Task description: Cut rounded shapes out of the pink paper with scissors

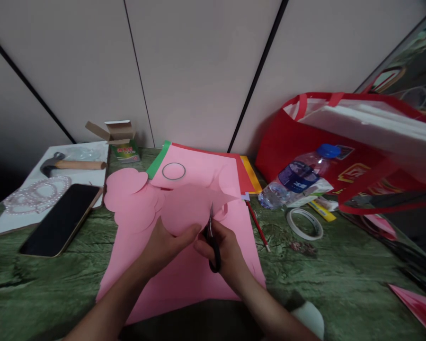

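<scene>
My left hand (170,246) grips the lower edge of a rounded piece of pink paper (188,206), its thumb lying on top. In my right hand (225,251) is a pair of black-handled scissors (214,253), with the blades at the paper's right side and pointing away from me. A pointed strip of the paper sticks out to the right of the blades. Below both hands lie large pink sheets (184,279). Several cut pink paper rounds (128,184) are piled just left of the held piece.
A thin ring (173,171) rests on the far sheets. To the left are a phone (62,220), a hammer (74,164), bead strings (39,194) and an opened box (124,147). On the right are a red pencil (258,227), tape roll (304,224), bottle (298,175) and red bag (305,132).
</scene>
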Demonstrator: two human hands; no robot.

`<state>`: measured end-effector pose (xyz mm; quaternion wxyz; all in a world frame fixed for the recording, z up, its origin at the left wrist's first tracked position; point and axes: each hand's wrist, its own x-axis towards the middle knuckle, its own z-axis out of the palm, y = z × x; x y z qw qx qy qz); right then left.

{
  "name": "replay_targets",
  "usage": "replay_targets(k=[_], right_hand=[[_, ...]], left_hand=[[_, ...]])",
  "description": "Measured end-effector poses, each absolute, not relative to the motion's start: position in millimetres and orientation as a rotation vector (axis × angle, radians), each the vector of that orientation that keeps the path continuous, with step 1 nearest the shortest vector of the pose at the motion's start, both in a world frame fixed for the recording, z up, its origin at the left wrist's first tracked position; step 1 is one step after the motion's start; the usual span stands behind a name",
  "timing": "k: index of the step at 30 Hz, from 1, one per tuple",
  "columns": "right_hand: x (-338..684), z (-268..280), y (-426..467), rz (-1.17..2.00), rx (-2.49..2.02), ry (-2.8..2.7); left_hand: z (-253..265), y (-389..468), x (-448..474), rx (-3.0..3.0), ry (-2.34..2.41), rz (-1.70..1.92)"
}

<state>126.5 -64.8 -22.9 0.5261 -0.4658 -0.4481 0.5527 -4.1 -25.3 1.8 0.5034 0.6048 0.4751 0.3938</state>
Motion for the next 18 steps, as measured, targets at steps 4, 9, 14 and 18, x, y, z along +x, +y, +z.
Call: replay_targets(k=[4,9,14,18], right_hand=[[126.0,-23.6,-64.5,1.313,-1.119,-1.074],[125.2,-18.5,-64.6,1.294,-1.147,-1.097],[125.3,-17.7,-64.8,1.302,-1.154,-1.093],[124.8,-17.7,-65.0,1.304,-1.178,-1.085]], left_hand=[[0.8,-25.1,-4.1,1.446,1.140,0.965],[0.4,-24.8,-5.2,1.458,1.148,0.961],[0.6,-24.1,-5.6,1.471,1.148,0.956],[0.2,-23.3,-5.8,1.474,1.152,0.964]])
